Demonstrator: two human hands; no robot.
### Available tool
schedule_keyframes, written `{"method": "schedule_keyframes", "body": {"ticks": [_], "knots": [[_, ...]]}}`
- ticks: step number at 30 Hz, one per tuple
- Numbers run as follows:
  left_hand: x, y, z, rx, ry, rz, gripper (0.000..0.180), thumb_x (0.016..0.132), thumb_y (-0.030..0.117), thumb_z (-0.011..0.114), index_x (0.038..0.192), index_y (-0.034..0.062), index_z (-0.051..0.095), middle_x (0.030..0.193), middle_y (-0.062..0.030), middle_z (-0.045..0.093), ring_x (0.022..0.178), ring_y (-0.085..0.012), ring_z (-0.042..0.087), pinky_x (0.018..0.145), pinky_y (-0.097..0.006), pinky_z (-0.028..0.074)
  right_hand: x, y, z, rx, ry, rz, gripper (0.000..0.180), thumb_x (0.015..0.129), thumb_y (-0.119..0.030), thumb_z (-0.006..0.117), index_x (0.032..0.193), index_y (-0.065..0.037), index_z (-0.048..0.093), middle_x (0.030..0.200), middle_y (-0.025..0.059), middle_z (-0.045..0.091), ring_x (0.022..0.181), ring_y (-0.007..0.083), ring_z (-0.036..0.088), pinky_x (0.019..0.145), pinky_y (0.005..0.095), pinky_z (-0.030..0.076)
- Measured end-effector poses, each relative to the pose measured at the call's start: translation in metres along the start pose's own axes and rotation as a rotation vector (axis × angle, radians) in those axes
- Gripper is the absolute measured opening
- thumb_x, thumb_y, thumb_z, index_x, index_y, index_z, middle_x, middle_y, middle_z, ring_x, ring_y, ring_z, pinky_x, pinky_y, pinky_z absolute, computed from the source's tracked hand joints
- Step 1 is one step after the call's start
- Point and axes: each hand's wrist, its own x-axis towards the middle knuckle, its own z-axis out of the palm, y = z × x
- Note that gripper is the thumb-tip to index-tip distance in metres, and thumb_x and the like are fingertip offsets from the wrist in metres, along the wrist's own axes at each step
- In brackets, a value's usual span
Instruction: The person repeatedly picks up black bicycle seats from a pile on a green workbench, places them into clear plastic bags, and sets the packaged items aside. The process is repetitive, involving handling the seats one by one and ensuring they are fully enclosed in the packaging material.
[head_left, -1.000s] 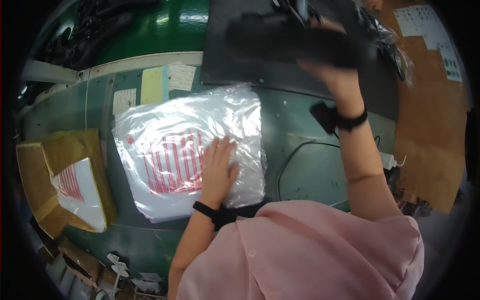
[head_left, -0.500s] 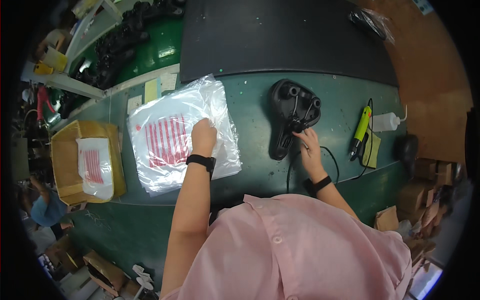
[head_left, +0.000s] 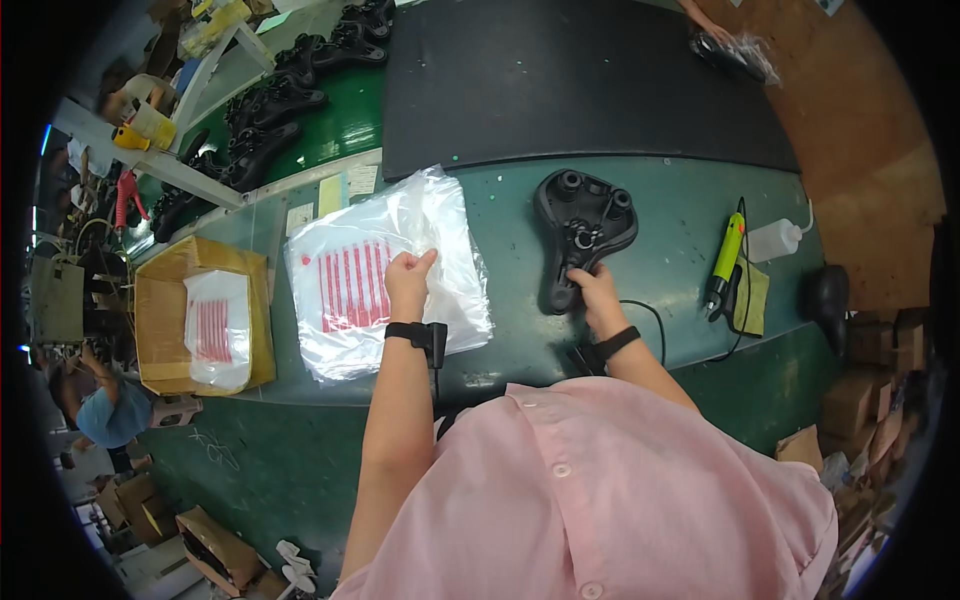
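My left hand (head_left: 408, 280) pinches the top sheet of a stack of clear plastic bags (head_left: 380, 272) with red stripes, lying on the green table (head_left: 500, 230). My right hand (head_left: 592, 290) grips the narrow end of a black bicycle saddle (head_left: 577, 232), which lies upside down on the table to the right of the bags. Both wrists carry black bands.
A cardboard box (head_left: 165, 310) with more striped bags sits at the left. A yellow-green electric screwdriver (head_left: 724, 258) and a white squeeze bottle (head_left: 778, 238) lie at the right. A black mat (head_left: 570, 85) covers the far side. Several black saddles (head_left: 270, 110) line the far left.
My right hand brought the saddle down from above the mat and laid it upside down on the table. My left hand slid from flat on the bags to pinching the top one.
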Motion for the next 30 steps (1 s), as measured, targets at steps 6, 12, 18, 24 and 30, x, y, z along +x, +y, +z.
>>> {"method": "schedule_keyframes", "body": {"ticks": [6, 12, 18, 24, 30], "knots": [[-0.017, 0.021, -0.012, -0.500, -0.166, -0.160, 0.012, 0.088, 0.015, 0.067, 0.082, 0.0048, 0.063, 0.069, 0.0030, 0.059, 0.059, -0.0050, 0.049, 0.053, -0.021, 0.039, -0.027, -0.050, -0.004, 0.513, -0.256, 0.359, 0.045, 0.085, -0.004, 0.053, 0.128, 0.000, 0.041, 0.105, 0.0156, 0.062, 0.085, 0.0268, 0.065, 0.072, 0.0394, 0.058], [0.004, -0.008, -0.024, -0.153, -0.179, -0.089, 0.011, 0.087, 0.009, 0.065, 0.093, -0.0004, 0.066, 0.077, -0.0044, 0.066, 0.064, -0.0093, 0.060, 0.059, -0.022, 0.049, -0.054, -0.072, 0.057, 0.002, -0.370, -0.131, 0.064, 0.076, 0.000, 0.065, 0.134, -0.004, 0.038, 0.110, 0.0119, 0.058, 0.089, 0.0222, 0.063, 0.077, 0.0335, 0.054], [-0.003, -0.011, -0.027, -0.301, -0.283, -0.084, 0.014, 0.091, 0.010, 0.060, 0.100, 0.0009, 0.065, 0.083, -0.0062, 0.067, 0.069, -0.0110, 0.062, 0.062, -0.023, 0.050, -0.043, -0.055, 0.138, -0.358, -0.674, -0.282, 0.082, 0.069, 0.008, 0.067, 0.143, -0.002, 0.032, 0.126, 0.0073, 0.053, 0.118, 0.0172, 0.048, 0.101, 0.0301, 0.039], [-0.015, -0.030, -0.050, -0.463, -0.265, -0.144, 0.016, 0.091, 0.012, 0.058, 0.104, 0.0023, 0.062, 0.081, -0.0035, 0.065, 0.067, -0.0097, 0.059, 0.059, -0.024, 0.049, -0.005, -0.012, 0.174, 0.011, -0.756, 0.409, 0.072, 0.074, 0.006, 0.064, 0.138, -0.003, 0.035, 0.116, 0.0108, 0.058, 0.102, 0.0195, 0.061, 0.085, 0.0310, 0.051], [-0.010, -0.017, -0.168, -1.395, -0.204, -0.282, 0.012, 0.098, 0.020, 0.052, 0.091, 0.0102, 0.055, 0.067, 0.0071, 0.044, 0.056, -0.0046, 0.042, 0.050, -0.019, 0.033, 0.018, -0.007, 0.162, -0.007, -0.554, 0.150, 0.079, 0.070, 0.008, 0.063, 0.142, -0.004, 0.033, 0.115, 0.0072, 0.058, 0.098, 0.0175, 0.059, 0.087, 0.0297, 0.048]]}}
